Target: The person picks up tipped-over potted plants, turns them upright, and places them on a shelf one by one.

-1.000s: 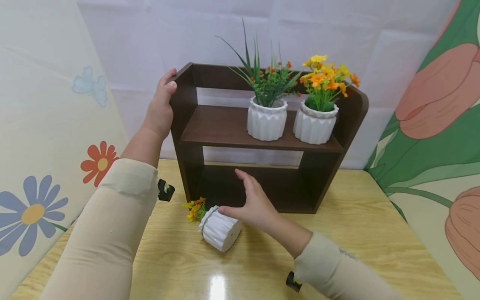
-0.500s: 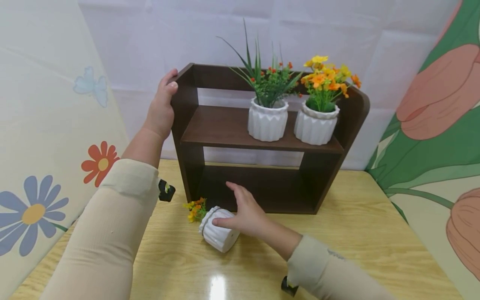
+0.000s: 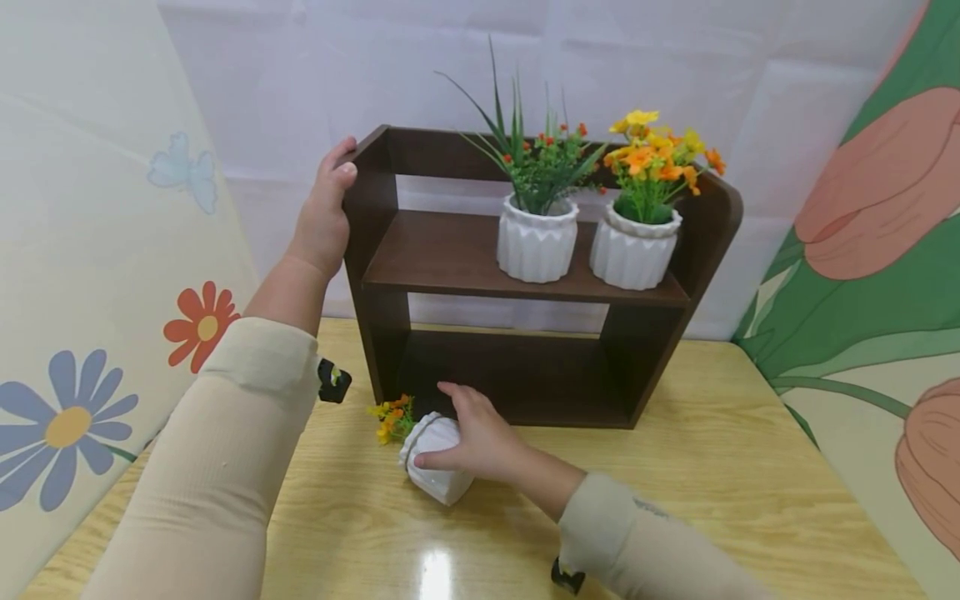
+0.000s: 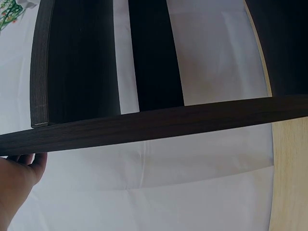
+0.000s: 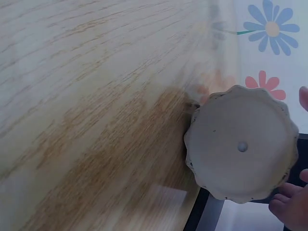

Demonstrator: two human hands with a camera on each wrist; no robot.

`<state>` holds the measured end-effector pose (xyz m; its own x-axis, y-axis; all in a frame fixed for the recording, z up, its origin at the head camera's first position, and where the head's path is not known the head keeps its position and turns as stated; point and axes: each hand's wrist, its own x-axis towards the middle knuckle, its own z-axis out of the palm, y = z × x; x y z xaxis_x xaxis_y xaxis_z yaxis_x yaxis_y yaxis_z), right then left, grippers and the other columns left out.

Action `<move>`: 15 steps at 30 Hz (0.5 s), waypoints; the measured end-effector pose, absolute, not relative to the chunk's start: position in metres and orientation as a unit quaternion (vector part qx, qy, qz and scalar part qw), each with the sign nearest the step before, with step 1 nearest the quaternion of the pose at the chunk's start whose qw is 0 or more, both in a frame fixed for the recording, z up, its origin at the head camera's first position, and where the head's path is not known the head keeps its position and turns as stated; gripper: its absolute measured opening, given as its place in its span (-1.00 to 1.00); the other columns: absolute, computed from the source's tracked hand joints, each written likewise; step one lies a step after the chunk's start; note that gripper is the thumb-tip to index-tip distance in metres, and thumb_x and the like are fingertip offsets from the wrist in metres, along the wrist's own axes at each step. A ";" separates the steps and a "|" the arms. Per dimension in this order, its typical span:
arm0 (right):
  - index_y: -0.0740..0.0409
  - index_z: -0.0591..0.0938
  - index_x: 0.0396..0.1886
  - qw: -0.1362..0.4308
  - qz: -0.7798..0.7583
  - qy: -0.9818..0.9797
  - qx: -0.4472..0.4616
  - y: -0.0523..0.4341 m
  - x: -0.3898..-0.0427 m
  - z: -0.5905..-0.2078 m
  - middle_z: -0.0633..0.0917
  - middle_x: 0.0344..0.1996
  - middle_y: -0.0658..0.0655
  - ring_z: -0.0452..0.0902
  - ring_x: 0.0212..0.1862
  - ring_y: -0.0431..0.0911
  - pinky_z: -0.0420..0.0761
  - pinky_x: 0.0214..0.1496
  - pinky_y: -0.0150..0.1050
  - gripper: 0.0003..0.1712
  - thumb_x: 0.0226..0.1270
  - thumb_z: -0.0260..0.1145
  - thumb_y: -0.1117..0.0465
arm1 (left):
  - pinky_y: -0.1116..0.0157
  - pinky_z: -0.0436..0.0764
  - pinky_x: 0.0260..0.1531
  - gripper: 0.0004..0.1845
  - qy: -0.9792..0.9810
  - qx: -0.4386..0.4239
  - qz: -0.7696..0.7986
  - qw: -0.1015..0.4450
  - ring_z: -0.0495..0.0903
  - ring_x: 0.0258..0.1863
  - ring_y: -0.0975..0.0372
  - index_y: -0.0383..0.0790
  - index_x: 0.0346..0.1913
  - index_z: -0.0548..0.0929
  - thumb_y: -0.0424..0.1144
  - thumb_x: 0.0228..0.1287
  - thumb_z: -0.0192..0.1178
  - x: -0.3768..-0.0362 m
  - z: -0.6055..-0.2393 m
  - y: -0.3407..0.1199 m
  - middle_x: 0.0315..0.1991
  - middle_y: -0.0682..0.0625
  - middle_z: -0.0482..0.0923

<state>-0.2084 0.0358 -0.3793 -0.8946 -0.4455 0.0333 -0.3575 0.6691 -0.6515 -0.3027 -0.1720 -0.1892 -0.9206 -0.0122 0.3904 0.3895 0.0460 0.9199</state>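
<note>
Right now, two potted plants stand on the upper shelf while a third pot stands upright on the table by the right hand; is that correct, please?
Not quite: the head view shows the third pot lying on its side on the table by the right hand; the rest holds.

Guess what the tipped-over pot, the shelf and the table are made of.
Tipped-over pot: probably glazed ceramic; its fluted side is white and shiny, its holed base duller.
Shelf: dark brown wood or veneered board, fairly matte, faint grain along its edge.
Table: pale wood or laminate, glossy; grain and bright reflection show.
</note>
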 end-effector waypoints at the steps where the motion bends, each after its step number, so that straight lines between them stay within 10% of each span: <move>1: -0.01 0.18 0.51 0.066 -0.337 0.912 -0.223 0.035 -0.209 -0.380 0.27 0.47 0.13 0.16 0.48 0.07 0.30 0.42 0.09 0.19 -0.07 0.55 -0.23 | 0.25 0.26 0.15 -0.43 -0.708 -0.134 -0.678 0.149 0.30 0.17 0.19 0.21 0.52 0.06 -0.01 0.47 -0.36 -0.303 -0.189 -0.172 0.38 -0.02 0.17; 15: 0.03 0.24 0.48 0.090 -0.265 0.931 -0.233 0.025 -0.211 -0.386 0.38 0.38 0.17 0.29 0.38 0.06 0.46 0.26 0.00 0.18 -0.10 0.53 -0.30 | 0.29 0.27 0.15 -0.42 -0.699 -0.140 -0.685 0.149 0.33 0.12 0.22 0.16 0.52 0.06 -0.03 0.46 -0.35 -0.302 -0.188 -0.171 0.35 -0.03 0.20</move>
<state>-0.2112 0.0251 -0.3862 -0.8751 -0.4821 -0.0433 -0.3869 0.7504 -0.5360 -0.3022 -0.1714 -0.1881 -0.9162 -0.0095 0.4005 0.4003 0.0216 0.9161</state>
